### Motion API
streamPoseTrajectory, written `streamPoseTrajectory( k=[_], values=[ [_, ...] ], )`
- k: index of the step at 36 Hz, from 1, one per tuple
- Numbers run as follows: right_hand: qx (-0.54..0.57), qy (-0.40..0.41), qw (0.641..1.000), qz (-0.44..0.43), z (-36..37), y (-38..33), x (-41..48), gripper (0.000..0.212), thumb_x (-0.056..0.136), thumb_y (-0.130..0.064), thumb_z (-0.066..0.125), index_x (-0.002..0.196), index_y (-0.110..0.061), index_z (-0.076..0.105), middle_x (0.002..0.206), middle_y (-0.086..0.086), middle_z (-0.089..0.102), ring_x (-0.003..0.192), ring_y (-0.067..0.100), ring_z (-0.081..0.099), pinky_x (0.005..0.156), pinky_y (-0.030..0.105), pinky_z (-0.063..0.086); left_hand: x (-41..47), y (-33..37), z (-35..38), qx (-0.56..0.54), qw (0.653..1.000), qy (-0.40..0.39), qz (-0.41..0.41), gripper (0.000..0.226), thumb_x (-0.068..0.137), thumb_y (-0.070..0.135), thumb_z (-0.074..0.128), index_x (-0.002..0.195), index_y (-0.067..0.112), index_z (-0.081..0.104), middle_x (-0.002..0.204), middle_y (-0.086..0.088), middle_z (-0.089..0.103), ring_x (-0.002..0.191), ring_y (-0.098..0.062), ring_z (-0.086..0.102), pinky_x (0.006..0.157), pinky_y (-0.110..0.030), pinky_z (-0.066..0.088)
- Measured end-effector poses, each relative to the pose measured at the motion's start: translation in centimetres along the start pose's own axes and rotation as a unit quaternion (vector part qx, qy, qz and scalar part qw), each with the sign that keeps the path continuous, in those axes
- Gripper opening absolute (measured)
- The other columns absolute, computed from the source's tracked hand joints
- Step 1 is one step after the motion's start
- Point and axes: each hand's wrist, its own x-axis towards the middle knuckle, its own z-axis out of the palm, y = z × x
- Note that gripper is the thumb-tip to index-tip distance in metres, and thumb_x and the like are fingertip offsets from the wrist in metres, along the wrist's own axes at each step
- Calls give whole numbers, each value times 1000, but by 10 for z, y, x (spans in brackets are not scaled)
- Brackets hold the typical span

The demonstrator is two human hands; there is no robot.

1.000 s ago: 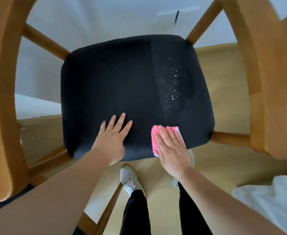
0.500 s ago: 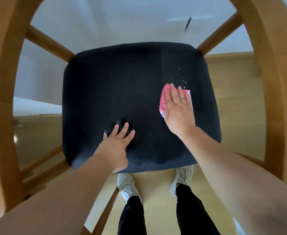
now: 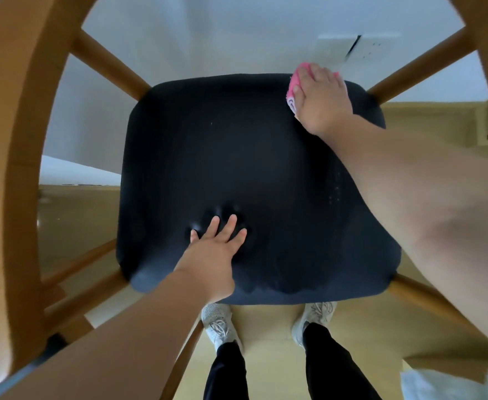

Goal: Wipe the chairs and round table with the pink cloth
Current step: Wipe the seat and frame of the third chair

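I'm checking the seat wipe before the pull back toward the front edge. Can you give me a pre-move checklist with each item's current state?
1. Pink cloth under the right hand: ok, palm flat on it.
2. Cloth at the far right corner of the black padded seat cushion: ok, at the back edge.
3. Left hand bracing the cushion: ok, fingers spread near the front.
4. Return lane clean: not ok, faint specks remain beside the right forearm.
5. Curved wooden chair frame wiped: cannot tell.
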Motion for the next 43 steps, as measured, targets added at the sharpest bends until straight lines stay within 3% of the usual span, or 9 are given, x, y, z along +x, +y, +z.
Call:
streamPoseTrajectory(
  k=[8, 17, 26, 30, 34, 37, 43],
  values=[
    [7, -5, 999, 47, 9, 4, -35, 60, 102, -41, 16, 156, -18, 6, 163, 10, 8, 149, 35, 7, 121, 47, 2, 0, 0, -2, -10, 1000, -2, -4, 93, 74, 10, 47, 151, 34, -1, 157, 9, -19, 145, -23, -15, 115, -51, 4],
    [6, -16, 995, 102, 41, 7, -151, 61, 102, -38, 7, 155, -12, -5, 163, 10, 0, 150, 29, 1, 121, 40, -3, -2, 2, -1, -2, 1000, 8, -10, 94, 73, 9, 46, 151, 32, -1, 157, 8, -19, 145, -23, -15, 116, -53, 6],
    [4, -50, 991, 126, 71, -2, -278, 59, 100, -36, 2, 154, -12, -3, 163, 11, 5, 150, 29, 1, 121, 42, -8, -5, 5, -1, -5, 1000, 16, -18, 93, 73, 9, 46, 151, 32, 2, 158, 9, -18, 145, -22, -14, 116, -52, 6],
    [38, -48, 989, 134, 79, -8, -322, 59, 102, -35, 10, 154, -8, 14, 161, 13, 16, 148, 31, 10, 121, 46, 0, -8, 9, -4, 6, 1000, 14, -24, 90, 76, 12, 48, 152, 31, 2, 158, 7, -17, 145, -23, -14, 116, -52, 6],
    [48, -50, 988, 139, 85, -8, -330, 56, 101, -36, 6, 151, -13, -1, 163, 10, 8, 149, 26, 0, 122, 46, 1, -10, 22, -2, 55, 997, 50, -38, 84, 80, 17, 45, 152, 25, 3, 159, -1, -14, 145, -29, -10, 116, -53, 7],
    [48, -52, 987, 141, 85, -8, -329, 55, 101, -37, 6, 151, -13, -1, 163, 10, 7, 150, 29, 3, 121, 45, -3, -7, 39, 1, 59, 994, 97, 2, 84, 80, 15, 44, 151, 31, 1, 158, 1, -16, 145, -27, -13, 115, -56, 3],
    [50, -40, 984, 164, 81, -7, -315, 60, 100, -35, 12, 154, -10, 16, 161, 12, 17, 147, 35, 15, 121, 45, 4, 7, 50, -2, 21, 1000, 13, 5, 86, 78, 10, 42, 150, 36, 3, 157, 8, -20, 144, -28, -20, 112, -62, 3]
  ],
)
